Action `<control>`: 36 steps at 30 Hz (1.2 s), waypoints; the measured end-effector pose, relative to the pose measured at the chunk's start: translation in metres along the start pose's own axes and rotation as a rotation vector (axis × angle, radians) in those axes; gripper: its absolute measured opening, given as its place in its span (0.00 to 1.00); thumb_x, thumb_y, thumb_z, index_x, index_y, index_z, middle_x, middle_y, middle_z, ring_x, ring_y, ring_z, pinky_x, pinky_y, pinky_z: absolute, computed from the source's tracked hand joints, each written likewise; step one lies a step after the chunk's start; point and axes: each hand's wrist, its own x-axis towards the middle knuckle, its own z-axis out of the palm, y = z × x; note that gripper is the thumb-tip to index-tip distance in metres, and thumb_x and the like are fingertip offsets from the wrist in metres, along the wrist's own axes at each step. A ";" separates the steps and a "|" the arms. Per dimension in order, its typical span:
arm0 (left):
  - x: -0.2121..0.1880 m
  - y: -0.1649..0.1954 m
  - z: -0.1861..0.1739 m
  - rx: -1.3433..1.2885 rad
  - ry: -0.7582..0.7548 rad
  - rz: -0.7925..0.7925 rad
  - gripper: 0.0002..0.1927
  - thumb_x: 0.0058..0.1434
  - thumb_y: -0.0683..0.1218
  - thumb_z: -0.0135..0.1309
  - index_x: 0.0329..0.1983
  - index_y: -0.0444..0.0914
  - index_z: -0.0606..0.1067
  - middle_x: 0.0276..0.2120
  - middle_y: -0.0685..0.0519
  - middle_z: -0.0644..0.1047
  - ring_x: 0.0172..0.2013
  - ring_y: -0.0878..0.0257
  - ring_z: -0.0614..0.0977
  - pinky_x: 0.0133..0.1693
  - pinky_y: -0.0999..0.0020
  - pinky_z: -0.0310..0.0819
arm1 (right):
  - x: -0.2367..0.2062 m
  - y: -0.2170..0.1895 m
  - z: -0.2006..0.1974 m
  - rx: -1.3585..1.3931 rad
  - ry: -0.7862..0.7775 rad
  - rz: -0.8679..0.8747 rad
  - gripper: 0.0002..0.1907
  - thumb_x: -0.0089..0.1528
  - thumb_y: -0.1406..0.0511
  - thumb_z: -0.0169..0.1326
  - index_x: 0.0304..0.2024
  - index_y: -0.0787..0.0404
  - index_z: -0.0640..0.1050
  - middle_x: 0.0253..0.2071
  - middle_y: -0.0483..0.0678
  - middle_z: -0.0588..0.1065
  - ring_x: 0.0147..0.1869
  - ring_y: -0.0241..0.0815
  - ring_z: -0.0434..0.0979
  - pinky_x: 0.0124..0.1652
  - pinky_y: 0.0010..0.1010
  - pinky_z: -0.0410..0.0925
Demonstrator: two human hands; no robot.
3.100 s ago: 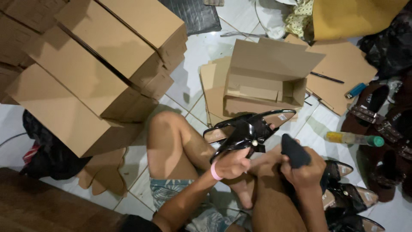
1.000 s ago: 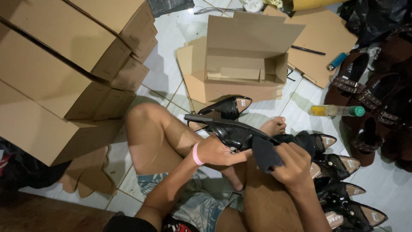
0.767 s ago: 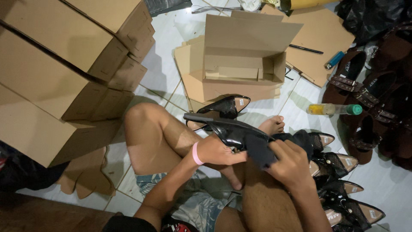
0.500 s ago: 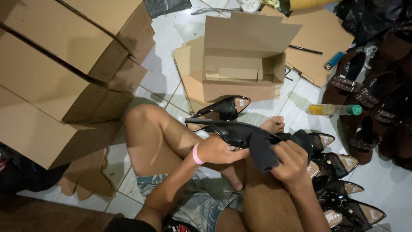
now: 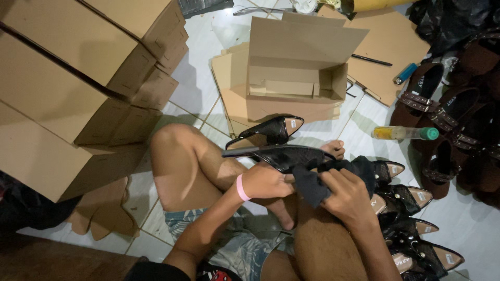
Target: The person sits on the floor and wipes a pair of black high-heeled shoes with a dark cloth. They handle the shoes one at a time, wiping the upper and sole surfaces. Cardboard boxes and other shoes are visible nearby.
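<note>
Holding black shoe [image 5: 284,155] in left hand [image 5: 265,180], dark cloth [image 5: 312,184] in right hand [image 5: 348,195]

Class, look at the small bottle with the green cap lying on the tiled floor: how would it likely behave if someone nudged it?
The bottle lies on its side on smooth tile, so it would probably roll. It looks like thin, clear plastic, so likely light. Its round body may slip in a loose grip.

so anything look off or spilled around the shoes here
Nothing spilled or broken shows. The small bottle lies on its side on the tiles, cap on. The left hand holds a black shoe while the right hand presses a dark cloth against it.
</note>
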 end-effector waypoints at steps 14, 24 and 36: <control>-0.014 -0.063 0.054 0.893 -0.261 0.214 0.20 0.65 0.54 0.47 0.52 0.39 0.76 0.40 0.45 0.79 0.42 0.50 0.83 0.50 0.53 0.77 | -0.005 -0.005 -0.009 0.072 -0.299 0.200 0.10 0.37 0.65 0.66 0.16 0.63 0.79 0.41 0.51 0.76 0.35 0.48 0.78 0.34 0.39 0.72; -0.017 -0.085 0.082 0.381 -0.149 -0.014 0.29 0.66 0.58 0.48 0.66 0.39 0.69 0.64 0.37 0.68 0.66 0.41 0.62 0.67 0.45 0.44 | -0.010 -0.007 -0.003 0.089 -0.263 0.140 0.15 0.29 0.61 0.67 0.12 0.61 0.76 0.42 0.52 0.75 0.34 0.49 0.76 0.33 0.39 0.72; -0.021 -0.132 0.112 0.233 -0.134 0.118 0.24 0.69 0.52 0.50 0.65 0.36 0.70 0.61 0.38 0.73 0.63 0.44 0.72 0.65 0.53 0.59 | -0.007 -0.004 0.000 0.003 -0.153 0.055 0.15 0.34 0.61 0.63 0.21 0.59 0.75 0.38 0.47 0.72 0.38 0.46 0.75 0.35 0.37 0.71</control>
